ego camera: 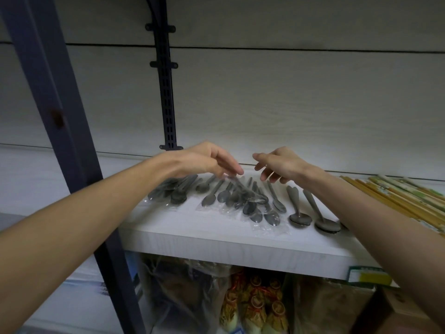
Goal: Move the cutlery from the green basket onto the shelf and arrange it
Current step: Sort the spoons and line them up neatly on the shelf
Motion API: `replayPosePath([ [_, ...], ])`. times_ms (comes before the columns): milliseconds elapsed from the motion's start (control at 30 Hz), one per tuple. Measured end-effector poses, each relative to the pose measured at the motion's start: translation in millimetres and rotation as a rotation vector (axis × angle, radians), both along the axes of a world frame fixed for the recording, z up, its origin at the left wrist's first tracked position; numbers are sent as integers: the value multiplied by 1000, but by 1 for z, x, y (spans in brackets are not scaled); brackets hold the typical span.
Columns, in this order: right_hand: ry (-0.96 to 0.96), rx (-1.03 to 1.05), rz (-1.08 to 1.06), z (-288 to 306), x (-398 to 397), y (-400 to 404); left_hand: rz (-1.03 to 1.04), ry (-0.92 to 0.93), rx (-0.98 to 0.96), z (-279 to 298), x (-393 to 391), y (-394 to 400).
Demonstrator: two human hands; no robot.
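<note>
Presently, in the head view, the wrapped spoons (240, 201) lie fanned on the white shelf (216, 239), bowls toward the front edge and handles running back toward the wall; the green basket is not visible. Both hands hover above the handle ends, left hand (204, 160) with relaxed fingers just touching a wrapper, right hand (279, 165) loosely spread and grasping nothing, the left nearer the pile's centre.

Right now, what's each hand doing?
Left hand: open, fingertips at the wrapped spoons; any pinch cannot be told.
Right hand: open, holding nothing, above the spoons.
</note>
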State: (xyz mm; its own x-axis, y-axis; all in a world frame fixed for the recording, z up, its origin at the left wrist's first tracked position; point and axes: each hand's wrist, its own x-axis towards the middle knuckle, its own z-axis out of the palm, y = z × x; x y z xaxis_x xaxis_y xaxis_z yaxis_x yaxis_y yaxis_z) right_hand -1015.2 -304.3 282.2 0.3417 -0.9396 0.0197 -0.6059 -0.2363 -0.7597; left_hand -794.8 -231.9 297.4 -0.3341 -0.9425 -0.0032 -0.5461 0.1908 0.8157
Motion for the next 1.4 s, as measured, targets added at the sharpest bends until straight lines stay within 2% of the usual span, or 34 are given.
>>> replayPosePath([
  [67, 12, -9, 8, 0, 6, -1, 81, 50, -7, 1, 1, 2],
  [133, 32, -47, 20, 1, 16, -2, 256, 90, -45, 5, 4, -3],
  [167, 43, -74, 30, 2, 24, -3, 361, 50, -96, 5, 8, -8],
  [200, 54, -98, 49, 3, 33, -3, 464, -74, -174, 5, 14, -14],
  [267, 66, -118, 111, 1, 53, -3, 580, -488, -271, 1, 35, -25],
  [300, 77, -117, 149, -2, 64, -3, 596, -647, -208, -3, 43, -27],
  [367, 115, -95, 227, -8, 84, -1, 600, -804, 16, -11, 55, -32],
  [433, 219, -106, 261, -17, 97, -2, 609, -784, 159, -15, 58, -34],
  [500, 319, -178, 233, -24, 103, -4, 622, -769, 148, -16, 60, -36],
  [733, 340, -198, 198, -26, 98, -12, 650, -649, 116, -16, 59, -37],
  [933, 271, -212, 188, -19, 95, -11, 632, -420, 97, -5, 48, -33],
  [1133, 49, -39, 175, -15, 92, -8, 567, -105, 150, 2, 39, -30],
  [1200, 47, -20, 153, -15, 90, -10, 561, -142, 128, -1, 42, -31],
  [1300, 93, -41, 130, -15, 87, -13, 621, -361, 0, -8, 48, -35],
  [1400, 148, -91, 108, -16, 88, -11, 635, -530, 45, -12, 55, -36],
])
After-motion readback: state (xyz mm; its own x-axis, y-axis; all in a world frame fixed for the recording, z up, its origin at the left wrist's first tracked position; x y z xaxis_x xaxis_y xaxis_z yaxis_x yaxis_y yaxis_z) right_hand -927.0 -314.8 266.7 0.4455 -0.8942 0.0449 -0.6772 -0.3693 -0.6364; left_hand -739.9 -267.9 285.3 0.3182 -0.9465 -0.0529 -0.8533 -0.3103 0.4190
